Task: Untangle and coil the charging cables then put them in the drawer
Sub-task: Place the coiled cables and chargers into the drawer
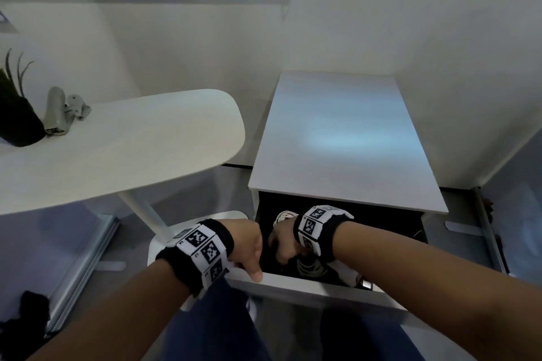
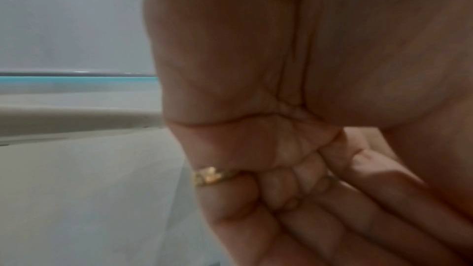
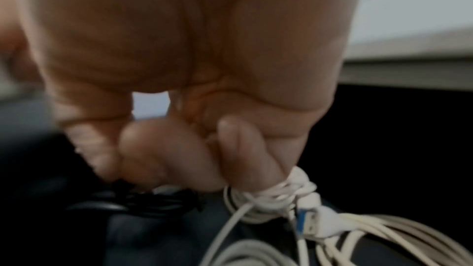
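Observation:
The white cabinet's drawer [image 1: 308, 287] stands pulled open, dark inside. My right hand [image 1: 283, 246] reaches down into it. In the right wrist view the right hand [image 3: 179, 159] has its fingers curled round the knotted wrap of a white coiled cable [image 3: 279, 195] with a blue-tipped USB plug [image 3: 305, 223]. A black cable [image 3: 143, 201] lies under the fingers. Two pale coils [image 1: 283, 216] [image 1: 311, 268] show in the drawer beside the hand. My left hand [image 1: 249, 249] rests at the drawer's left front corner, thumb down on the rim. Its fingers [image 2: 320, 219] hang fairly straight and hold nothing.
The cabinet top [image 1: 337, 132] is bare and stands against a white wall. Left of it is a white table [image 1: 132, 141] with a dark plant pot [image 1: 17, 123] and a grey clip [image 1: 57, 111]. A black object [image 1: 26, 319] lies on the floor at the lower left.

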`<state>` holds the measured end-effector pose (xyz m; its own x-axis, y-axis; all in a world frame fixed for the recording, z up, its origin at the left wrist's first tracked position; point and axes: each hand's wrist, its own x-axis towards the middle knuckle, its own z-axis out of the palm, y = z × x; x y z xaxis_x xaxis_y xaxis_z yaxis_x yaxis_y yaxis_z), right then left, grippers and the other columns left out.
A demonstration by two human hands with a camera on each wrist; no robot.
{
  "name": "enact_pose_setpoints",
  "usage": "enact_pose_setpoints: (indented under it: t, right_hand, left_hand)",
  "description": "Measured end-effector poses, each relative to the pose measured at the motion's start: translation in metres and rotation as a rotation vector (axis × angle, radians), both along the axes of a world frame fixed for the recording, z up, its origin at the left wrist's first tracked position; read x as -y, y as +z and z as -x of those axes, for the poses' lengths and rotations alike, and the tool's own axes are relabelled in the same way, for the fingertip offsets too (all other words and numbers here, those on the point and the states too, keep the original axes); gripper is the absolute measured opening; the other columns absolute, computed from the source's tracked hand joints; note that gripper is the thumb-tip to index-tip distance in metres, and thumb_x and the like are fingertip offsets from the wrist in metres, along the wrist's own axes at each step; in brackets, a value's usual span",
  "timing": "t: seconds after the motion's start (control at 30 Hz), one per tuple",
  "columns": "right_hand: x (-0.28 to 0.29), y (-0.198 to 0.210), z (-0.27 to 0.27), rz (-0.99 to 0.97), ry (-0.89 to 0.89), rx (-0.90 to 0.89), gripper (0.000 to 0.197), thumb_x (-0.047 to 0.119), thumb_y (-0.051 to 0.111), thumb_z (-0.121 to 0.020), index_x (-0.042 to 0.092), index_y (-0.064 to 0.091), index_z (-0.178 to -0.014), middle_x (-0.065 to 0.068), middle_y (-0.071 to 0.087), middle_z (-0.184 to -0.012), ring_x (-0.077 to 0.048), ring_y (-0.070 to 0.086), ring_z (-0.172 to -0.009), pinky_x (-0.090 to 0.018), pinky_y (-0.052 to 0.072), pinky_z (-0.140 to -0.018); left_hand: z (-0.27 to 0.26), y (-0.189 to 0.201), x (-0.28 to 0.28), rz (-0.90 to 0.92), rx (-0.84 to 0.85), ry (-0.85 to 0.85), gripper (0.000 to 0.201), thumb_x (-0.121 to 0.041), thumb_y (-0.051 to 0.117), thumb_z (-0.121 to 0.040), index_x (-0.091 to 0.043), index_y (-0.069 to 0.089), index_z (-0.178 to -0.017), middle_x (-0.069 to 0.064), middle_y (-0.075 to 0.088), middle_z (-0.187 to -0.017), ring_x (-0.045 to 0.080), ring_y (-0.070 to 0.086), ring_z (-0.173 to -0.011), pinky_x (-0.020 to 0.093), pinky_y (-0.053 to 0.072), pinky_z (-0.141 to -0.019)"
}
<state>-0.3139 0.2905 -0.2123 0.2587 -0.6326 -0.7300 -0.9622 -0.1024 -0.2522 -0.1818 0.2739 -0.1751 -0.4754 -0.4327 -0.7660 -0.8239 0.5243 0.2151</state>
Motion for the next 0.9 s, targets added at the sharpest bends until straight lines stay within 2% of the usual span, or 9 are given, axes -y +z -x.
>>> enact_pose_setpoints:
  t: [0.1,0.2,0.3,0.5,0.57,0.63,0.7,0.8,0.9]
  right_hand:
    - [-0.005,0.022,0.017,-0.057,-0.152,0.069,0.022,0.01,0.058,-0.08,0.007,0.066,-0.1,-0.004,0.056,-0.061,-0.018,0.051,-0.048,-0.016,0.041,-0.04]
    - [-0.006,0.042,0.045,-0.031,-0.244,0.079,0.018,0.006,0.056,-0.08,0.003,0.065,-0.095,-0.007,0.056,-0.062,-0.019,0.051,-0.048,-0.021,0.042,-0.045]
    - [-0.011,0.055,0.079,0.013,-0.245,-0.047,0.013,0.012,0.055,-0.082,0.006,0.064,-0.09,-0.004,0.059,-0.061,-0.014,0.051,-0.043,-0.018,0.041,-0.046]
    - [-0.037,0.039,0.145,-0.038,-0.217,-0.312,0.026,0.018,0.054,-0.084,0.004,0.07,-0.099,-0.01,0.074,-0.086,-0.017,0.061,-0.055,-0.021,0.05,-0.052]
    - [-0.046,0.028,0.162,-0.003,-0.277,-0.341,0.017,0.017,0.061,-0.083,0.007,0.071,-0.093,-0.004,0.072,-0.07,-0.019,0.063,-0.057,-0.025,0.054,-0.056]
    - [-0.044,0.014,0.179,-0.054,-0.242,-0.4,0.011,0.021,0.066,-0.078,0.015,0.074,-0.073,0.003,0.066,-0.051,-0.023,0.067,-0.067,-0.036,0.058,-0.069]
    - [-0.037,0.001,0.194,-0.108,-0.253,-0.401,0.019,0.032,0.067,-0.074,0.026,0.073,-0.057,0.005,0.068,-0.054,-0.025,0.071,-0.073,-0.045,0.057,-0.079]
    - [-0.038,0.015,0.191,0.013,-0.265,-0.389,0.015,0.04,0.068,-0.07,0.036,0.068,-0.055,0.001,0.069,-0.055,-0.023,0.07,-0.062,-0.044,0.059,-0.073]
    - [-0.043,0.034,0.174,0.23,-0.304,-0.34,0.029,0.031,0.064,-0.076,0.012,0.057,-0.055,-0.004,0.058,-0.05,-0.024,0.065,-0.06,-0.035,0.058,-0.065]
  left_hand:
    - [0.005,0.005,-0.001,0.024,0.049,-0.022,0.026,-0.036,0.077,-0.075,-0.013,0.069,-0.085,-0.004,0.062,-0.069,0.012,0.055,-0.065,0.021,0.043,-0.059]
    - [0.011,0.01,-0.001,0.011,0.085,-0.038,0.022,-0.032,0.076,-0.077,-0.014,0.064,-0.073,-0.005,0.059,-0.063,0.01,0.053,-0.058,0.017,0.041,-0.054]
    - [0.021,0.01,0.001,0.023,0.113,-0.058,0.025,-0.026,0.077,-0.077,-0.018,0.058,-0.063,-0.01,0.057,-0.053,0.008,0.054,-0.055,0.017,0.041,-0.05]
    - [0.032,0.01,0.004,0.083,0.151,-0.09,0.028,-0.02,0.078,-0.077,-0.017,0.055,-0.061,-0.007,0.055,-0.052,0.007,0.053,-0.049,0.015,0.041,-0.043]
    - [0.032,0.009,0.005,0.091,0.139,-0.074,0.029,-0.019,0.078,-0.076,-0.017,0.054,-0.06,-0.009,0.055,-0.049,0.007,0.053,-0.049,0.016,0.041,-0.043]
    - [0.033,0.008,0.005,0.101,0.141,-0.076,0.028,-0.02,0.078,-0.076,-0.017,0.055,-0.061,-0.007,0.056,-0.053,0.008,0.053,-0.05,0.017,0.041,-0.046]
    - [0.032,0.007,0.007,0.107,0.138,-0.075,0.025,-0.021,0.078,-0.076,-0.017,0.057,-0.064,-0.005,0.058,-0.061,0.009,0.054,-0.054,0.02,0.044,-0.054]
    - [0.032,0.006,0.009,0.129,0.11,-0.075,0.023,-0.02,0.078,-0.076,-0.018,0.058,-0.066,-0.001,0.062,-0.071,0.01,0.055,-0.057,0.021,0.046,-0.06]
    - [0.037,0.008,0.009,0.198,0.112,-0.121,0.027,-0.021,0.077,-0.077,-0.018,0.054,-0.064,0.002,0.062,-0.081,0.016,0.056,-0.068,0.022,0.044,-0.059]
